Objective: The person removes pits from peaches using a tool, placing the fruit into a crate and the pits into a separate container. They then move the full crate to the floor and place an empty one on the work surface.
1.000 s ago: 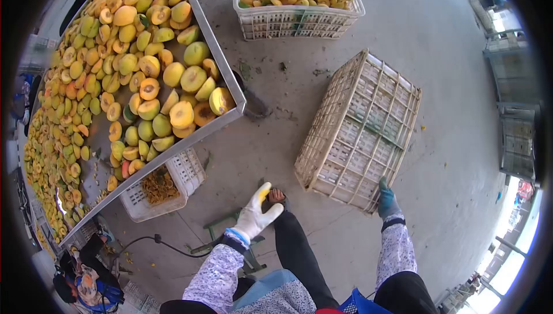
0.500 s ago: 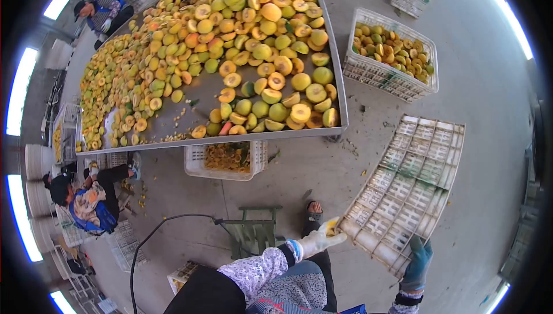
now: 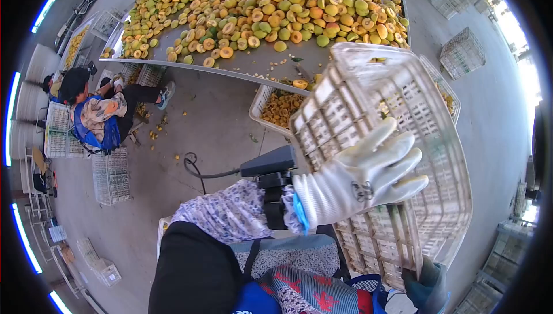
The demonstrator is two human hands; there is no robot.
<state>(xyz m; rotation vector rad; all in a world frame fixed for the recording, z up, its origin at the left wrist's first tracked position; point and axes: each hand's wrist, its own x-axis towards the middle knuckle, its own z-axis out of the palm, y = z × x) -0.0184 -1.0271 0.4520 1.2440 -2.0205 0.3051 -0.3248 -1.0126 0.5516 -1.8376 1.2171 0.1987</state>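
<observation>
A white plastic crate (image 3: pixel 328 121) with slatted, stained walls stands tilted in front of me, part of its inside showing. My left hand (image 3: pixel 366 176), in a white knitted glove, reaches across the crate with its fingers spread, overlapping it in this view. Low at the crate's near right corner, my right hand (image 3: pixel 427 285) in a blue-green glove grips the edge; its fingers are partly hidden. Behind the crate is a metal table (image 3: pixel 242 72) heaped with halved yellow peaches (image 3: pixel 230 29).
Under the table's edge stands a white crate (image 3: pixel 257 109) of peach scraps. Another fruit-filled crate (image 3: pixel 455 106) is partly hidden behind mine. On the left a seated person (image 3: pixel 95 109) works beside a crate (image 3: pixel 111 176). More crates (image 3: pixel 462 53) stand at the far right.
The crate has swung up and closer, its inside now showing. My left hand has let go of its edge and spread its fingers; my right hand keeps hold. The view has turned.
</observation>
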